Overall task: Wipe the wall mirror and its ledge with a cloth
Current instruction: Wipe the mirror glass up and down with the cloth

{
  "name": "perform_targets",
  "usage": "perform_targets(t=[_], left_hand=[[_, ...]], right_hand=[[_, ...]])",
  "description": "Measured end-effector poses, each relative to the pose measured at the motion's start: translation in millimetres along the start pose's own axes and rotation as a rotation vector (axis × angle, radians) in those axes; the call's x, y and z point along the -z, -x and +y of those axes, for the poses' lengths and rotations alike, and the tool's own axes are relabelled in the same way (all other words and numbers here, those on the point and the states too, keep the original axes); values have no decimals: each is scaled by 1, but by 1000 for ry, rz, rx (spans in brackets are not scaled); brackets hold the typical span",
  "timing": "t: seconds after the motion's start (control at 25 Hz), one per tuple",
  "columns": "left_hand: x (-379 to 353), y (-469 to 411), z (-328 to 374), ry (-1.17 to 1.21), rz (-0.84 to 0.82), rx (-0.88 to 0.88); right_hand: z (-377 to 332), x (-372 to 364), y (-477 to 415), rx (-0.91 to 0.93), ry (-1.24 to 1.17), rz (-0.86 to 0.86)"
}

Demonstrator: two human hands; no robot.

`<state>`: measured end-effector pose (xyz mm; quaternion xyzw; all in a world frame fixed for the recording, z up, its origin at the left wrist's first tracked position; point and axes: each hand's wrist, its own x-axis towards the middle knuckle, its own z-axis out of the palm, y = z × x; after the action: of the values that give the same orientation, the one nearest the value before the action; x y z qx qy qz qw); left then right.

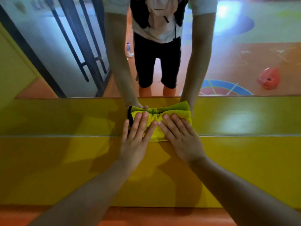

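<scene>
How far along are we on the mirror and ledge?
Done: can't tell; no wipe marks show. In hand: left hand and right hand press the yellow cloth flat on the yellow ledge below the wall mirror. Left: ledge either side, probably the mirror glass.

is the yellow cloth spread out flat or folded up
Folded: the cloth shows stacked layers at its black-edged end and puckers mid-way, pressed under the flat left hand and right hand.

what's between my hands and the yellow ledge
The folded yellow cloth, flat under the left hand and right hand, on the ledge; head view.
</scene>
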<state>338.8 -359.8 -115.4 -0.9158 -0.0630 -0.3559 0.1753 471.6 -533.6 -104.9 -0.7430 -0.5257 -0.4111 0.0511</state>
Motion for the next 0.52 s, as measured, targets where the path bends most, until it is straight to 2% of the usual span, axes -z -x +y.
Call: perform_targets(t=[0.2,0.28,0.4,0.52], left_hand=[[1,-20,42,68,69,-50],[1,-35,64,112,26,-55],[7,-43,84,144,-60,18],[20,-76,87,171,-10,86]], right_hand=[[29,9,27,-48,32,-30],[50,12,41,-76,41,-38],[70,21,45,-56,30,-18],[87,35,22,-80,10,54]])
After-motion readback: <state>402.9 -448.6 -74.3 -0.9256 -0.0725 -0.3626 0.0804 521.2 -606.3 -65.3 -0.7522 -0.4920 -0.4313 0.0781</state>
